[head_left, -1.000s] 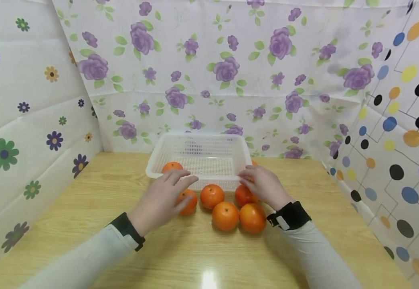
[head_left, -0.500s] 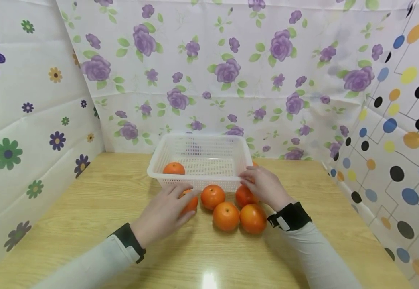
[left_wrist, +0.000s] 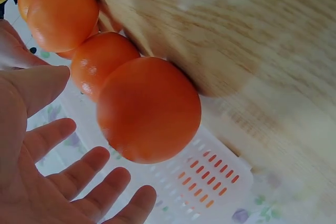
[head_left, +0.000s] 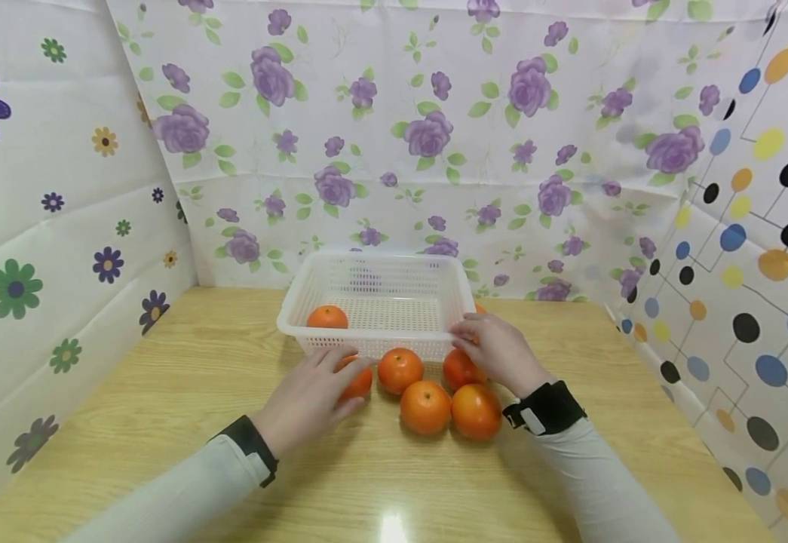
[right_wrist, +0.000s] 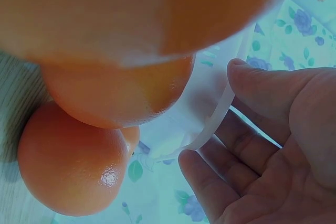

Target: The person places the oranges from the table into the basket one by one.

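Observation:
A white plastic basket [head_left: 394, 332] with slotted walls stands on the table, one orange [head_left: 328, 317] inside at its front left. My left hand [head_left: 312, 396] reaches over an orange [head_left: 360, 383] in front of the basket. In the left wrist view its fingers are spread and loosely bent beside that orange [left_wrist: 149, 111], with a gap visible between. My right hand [head_left: 498, 351] holds the basket's front right corner. In the right wrist view the thumb [right_wrist: 249, 77] and fingers sit on either side of the basket's rim [right_wrist: 218, 116].
Several more oranges lie before the basket: one in the middle [head_left: 400, 369], two nearer the front [head_left: 424, 407], and one by the right hand [head_left: 461, 368]. Another orange [head_left: 479, 308] shows partly behind the right hand. Patterned cloths [head_left: 394, 136] surround the wooden table [head_left: 231, 347].
My left hand has come down from near the basket's front rim to beside the leftmost front orange. The right hand stays at the basket corner. The view has shifted slightly.

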`<state>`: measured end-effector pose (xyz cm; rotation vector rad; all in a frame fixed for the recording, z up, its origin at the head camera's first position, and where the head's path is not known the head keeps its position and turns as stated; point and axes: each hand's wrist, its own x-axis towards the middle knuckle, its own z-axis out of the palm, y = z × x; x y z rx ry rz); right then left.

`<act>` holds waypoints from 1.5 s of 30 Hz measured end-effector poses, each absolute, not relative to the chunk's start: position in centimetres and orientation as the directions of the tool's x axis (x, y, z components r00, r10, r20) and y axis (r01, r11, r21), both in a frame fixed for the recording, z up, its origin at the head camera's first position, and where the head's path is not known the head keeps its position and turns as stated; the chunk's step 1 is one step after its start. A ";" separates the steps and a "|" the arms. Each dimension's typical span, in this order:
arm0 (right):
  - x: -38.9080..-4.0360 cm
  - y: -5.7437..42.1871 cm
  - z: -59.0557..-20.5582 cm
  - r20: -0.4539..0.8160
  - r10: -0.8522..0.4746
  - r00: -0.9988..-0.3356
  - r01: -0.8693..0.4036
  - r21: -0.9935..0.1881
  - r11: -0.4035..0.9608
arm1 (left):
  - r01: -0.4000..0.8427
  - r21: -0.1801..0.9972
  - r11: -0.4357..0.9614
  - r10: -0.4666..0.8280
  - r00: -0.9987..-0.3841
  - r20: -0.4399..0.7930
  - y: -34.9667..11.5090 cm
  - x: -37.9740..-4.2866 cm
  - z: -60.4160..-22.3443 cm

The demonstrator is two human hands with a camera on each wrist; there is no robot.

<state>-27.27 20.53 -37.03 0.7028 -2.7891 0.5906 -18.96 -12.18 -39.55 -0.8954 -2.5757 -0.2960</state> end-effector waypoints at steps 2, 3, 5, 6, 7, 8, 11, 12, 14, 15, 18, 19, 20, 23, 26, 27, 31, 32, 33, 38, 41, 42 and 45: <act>-27.2 20.5 -37.0 0.291 -0.409 -0.865 -0.492 -0.331 0.805 | 0.619 0.072 0.782 0.541 -0.733 0.412 -12.2 -19.1 -39.7; -27.2 20.5 -37.0 0.293 -0.409 -0.864 -0.493 -0.331 0.804 | 0.613 0.073 0.786 0.540 -0.740 0.402 -12.2 -19.2 -39.8; -27.3 20.5 -37.0 0.297 -0.411 -0.862 -0.496 -0.332 0.802 | 0.605 0.069 0.793 0.539 -0.750 0.384 -12.1 -19.3 -39.9; -27.3 20.5 -37.0 0.300 -0.412 -0.860 -0.499 -0.328 0.802 | 0.603 0.069 0.795 0.539 -0.754 0.376 -12.1 -19.4 -39.9; -27.3 20.5 -37.0 0.300 -0.411 -0.861 -0.498 -0.329 0.803 | 0.601 0.072 0.796 0.538 -0.757 0.370 -12.1 -19.4 -39.9; -27.3 20.5 -37.0 0.300 -0.412 -0.860 -0.499 -0.328 0.803 | 0.599 0.075 0.797 0.537 -0.761 0.365 -12.1 -19.5 -39.9; -27.3 20.5 -37.0 0.300 -0.413 -0.860 -0.499 -0.326 0.803 | 0.600 0.080 0.796 0.538 -0.762 0.361 -12.0 -19.7 -40.1; -27.2 20.5 -37.0 0.300 -0.413 -0.860 -0.499 -0.324 0.804 | 0.603 0.081 0.794 0.540 -0.760 0.363 -12.0 -19.7 -40.1; -27.2 20.5 -37.0 0.298 -0.411 -0.862 -0.496 -0.326 0.804 | 0.610 0.080 0.788 0.545 -0.753 0.368 -12.0 -19.8 -40.2; -27.2 20.5 -37.0 0.299 -0.410 -0.862 -0.496 -0.326 0.805 | 0.614 0.080 0.785 0.548 -0.749 0.372 -12.0 -19.9 -40.3; -27.1 20.5 -37.0 0.300 -0.410 -0.861 -0.496 -0.322 0.806 | 0.622 0.084 0.779 0.553 -0.743 0.377 -12.0 -20.0 -40.4; -27.1 20.5 -37.0 0.300 -0.410 -0.861 -0.496 -0.323 0.806 | 0.623 0.087 0.778 0.552 -0.743 0.378 -12.0 -20.0 -40.4; -27.1 20.5 -37.0 0.300 -0.410 -0.861 -0.496 -0.324 0.806 | 0.625 0.090 0.776 0.553 -0.742 0.380 -12.0 -20.1 -40.4; -27.1 20.5 -37.0 0.299 -0.410 -0.862 -0.496 -0.327 0.805 | 0.627 0.098 0.773 0.552 -0.741 0.381 -12.0 -20.2 -40.6; -27.1 20.5 -37.0 0.296 -0.411 -0.862 -0.496 -0.328 0.804 | 0.619 0.108 0.778 0.548 -0.752 0.367 -12.0 -20.3 -40.7; -27.1 20.5 -37.0 0.294 -0.411 -0.863 -0.496 -0.328 0.804 | 0.616 0.109 0.780 0.546 -0.756 0.361 -12.0 -20.4 -40.7; -27.2 20.5 -37.0 0.290 -0.412 -0.864 -0.494 -0.329 0.805 | 0.596 0.104 0.796 0.536 -0.775 0.335 -12.0 -20.6 -40.7; -27.2 20.5 -37.1 0.291 -0.411 -0.864 -0.494 -0.330 0.804 | 0.596 0.104 0.796 0.536 -0.775 0.335 -12.0 -20.7 -40.7; -27.2 20.5 -37.1 0.292 -0.411 -0.864 -0.494 -0.331 0.804 | 0.597 0.104 0.795 0.537 -0.774 0.336 -12.0 -20.7 -40.7; -27.2 20.5 -37.1 0.290 -0.405 -0.867 -0.489 -0.339 0.804 | 0.602 0.134 0.787 0.538 -0.776 0.329 -12.2 -20.7 -40.8; -27.1 20.5 -37.2 0.291 -0.402 -0.868 -0.487 -0.338 0.806 | 0.592 0.152 0.792 0.530 -0.789 0.313 -12.2 -20.8 -40.9; -27.2 20.6 -37.2 0.294 -0.403 -0.867 -0.488 -0.336 0.806 | 0.587 0.157 0.794 0.526 -0.793 0.305 -12.2 -20.9 -40.9; -27.2 20.6 -37.2 0.297 -0.402 -0.866 -0.489 -0.334 0.806 | 0.572 0.165 0.803 0.517 -0.807 0.285 -12.3 -21.0 -41.0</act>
